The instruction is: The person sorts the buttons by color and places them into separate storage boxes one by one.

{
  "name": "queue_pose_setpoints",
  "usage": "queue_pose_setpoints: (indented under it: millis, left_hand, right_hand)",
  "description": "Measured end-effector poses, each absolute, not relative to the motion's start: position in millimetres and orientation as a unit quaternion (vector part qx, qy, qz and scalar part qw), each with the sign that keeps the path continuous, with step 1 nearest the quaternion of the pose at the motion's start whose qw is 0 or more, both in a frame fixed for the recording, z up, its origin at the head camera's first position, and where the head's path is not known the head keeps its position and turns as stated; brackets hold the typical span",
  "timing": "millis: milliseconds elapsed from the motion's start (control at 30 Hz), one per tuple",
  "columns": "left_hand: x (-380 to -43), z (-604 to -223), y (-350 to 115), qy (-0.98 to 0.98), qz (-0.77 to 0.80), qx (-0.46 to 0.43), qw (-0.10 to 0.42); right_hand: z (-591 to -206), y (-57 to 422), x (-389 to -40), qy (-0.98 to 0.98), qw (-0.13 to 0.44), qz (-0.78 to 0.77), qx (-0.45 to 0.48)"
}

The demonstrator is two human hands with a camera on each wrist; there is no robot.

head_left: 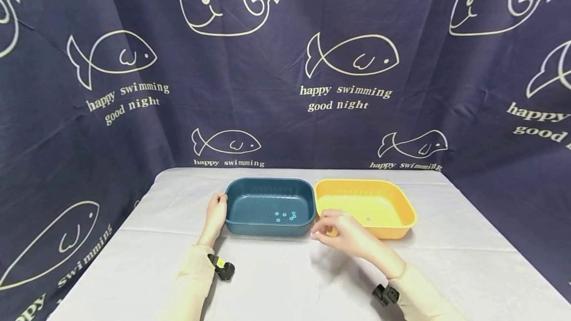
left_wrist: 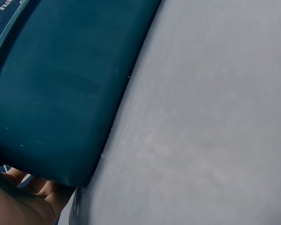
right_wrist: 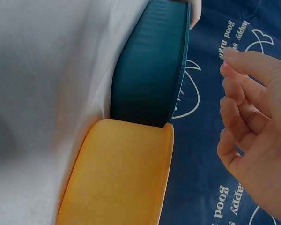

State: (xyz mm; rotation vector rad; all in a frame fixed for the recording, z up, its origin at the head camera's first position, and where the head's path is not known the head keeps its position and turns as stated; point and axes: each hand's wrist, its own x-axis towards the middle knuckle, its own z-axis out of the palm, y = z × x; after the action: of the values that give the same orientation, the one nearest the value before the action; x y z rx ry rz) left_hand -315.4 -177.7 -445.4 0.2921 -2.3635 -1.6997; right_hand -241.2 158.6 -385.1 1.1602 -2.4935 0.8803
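A dark teal plastic bin stands on the table, with several small round light-blue pieces on its floor, toward the right. At that bin's left end, my left hand grips the wall; the left wrist view shows its fingers against the outside. My right hand is raised in front of the yellow bin, near the corner where the two bins meet. Thumb and index finger pinch a tiny pink piece, mostly covered by the fingertips. Another small pinkish piece lies inside the yellow bin.
The bins stand side by side, their ends touching or nearly so, on a white cloth-covered table. A dark blue curtain with whale and fish drawings hangs behind and at both sides. Each wrist carries a small black camera.
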Motion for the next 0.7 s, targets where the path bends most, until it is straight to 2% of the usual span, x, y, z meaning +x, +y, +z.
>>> queue_pose_setpoints:
  millis: [367, 700]
  left_hand:
    - [-315, -445, -176, -0.805, -0.574, 0.099, 0.111]
    - [-314, -445, -177, -0.805, -0.576, 0.097, 0.103]
  right_hand:
    - [-384, 164, -246, -0.876, 0.116, 0.313, 0.347]
    - [-387, 168, -253, -0.869, 0.184, 0.31, 0.338]
